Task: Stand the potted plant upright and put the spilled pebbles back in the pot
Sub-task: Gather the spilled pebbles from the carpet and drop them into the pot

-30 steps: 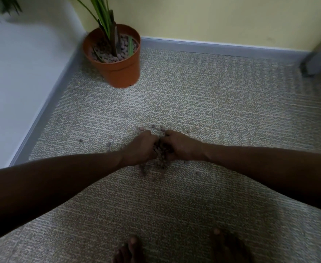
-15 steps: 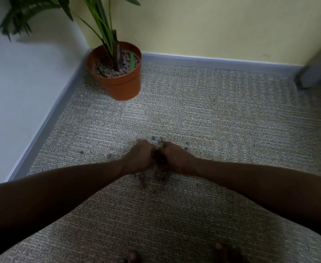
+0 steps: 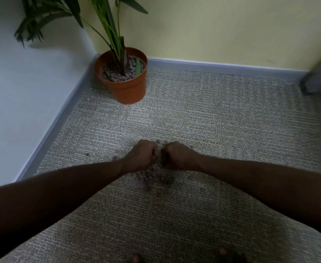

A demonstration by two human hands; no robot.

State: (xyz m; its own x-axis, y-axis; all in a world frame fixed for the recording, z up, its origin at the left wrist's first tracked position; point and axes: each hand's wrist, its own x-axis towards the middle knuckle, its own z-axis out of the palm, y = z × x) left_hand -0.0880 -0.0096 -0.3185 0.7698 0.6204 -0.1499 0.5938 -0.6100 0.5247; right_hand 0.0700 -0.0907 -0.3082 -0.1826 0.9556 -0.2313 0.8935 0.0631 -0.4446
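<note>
Our left hand point(image 3: 143, 156) and right hand point(image 3: 176, 155), cupped open around the heap a second ago, have curled into fists side by side, each closed on pebbles point(image 3: 152, 176) — though plenty remain on the carpet point(image 3: 212, 120). The pot point(image 3: 125, 80) stands upright in the corner, well apart — so a carry comes next.

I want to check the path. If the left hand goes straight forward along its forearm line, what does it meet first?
Probably the right hand: the left hand points inward at it, fists nearly touching over the spilled pebbles. The pot lies well off that line, though depth is unclear.
</note>
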